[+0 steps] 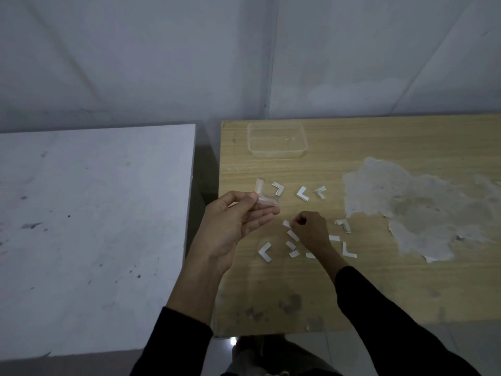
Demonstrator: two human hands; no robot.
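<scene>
The clear corner guard (264, 198) is in my left hand (238, 221), pinched between thumb and fingertips at its bend. It is raised above the near left part of the wooden table (379, 294), with both legs of the L sticking out free. I hold it by the bend, I think, so that the inner faces stay open to work on.

My right hand (311, 229) is low at the table, fingers curled tight, and its tips pinch a small white strip (286, 224). I take this for a sticky pad or its backing, though I cannot tell which. It is just right of the guard, not touching it.

Under and beside that hand lie more loose strips (292, 236), close together where the fingers can reach them. Around these, white L-shaped pieces (265, 251) are scattered apart from one another, some beyond my hands and some nearer to me, so each can be picked up singly.

Farther back stands a clear plastic container (276, 143), out of the way and probably meant for finished pieces. On the right of the table the surface has a pale worn patch (420, 207). A white table (95, 226) stands to my left, with a gap between the two.
</scene>
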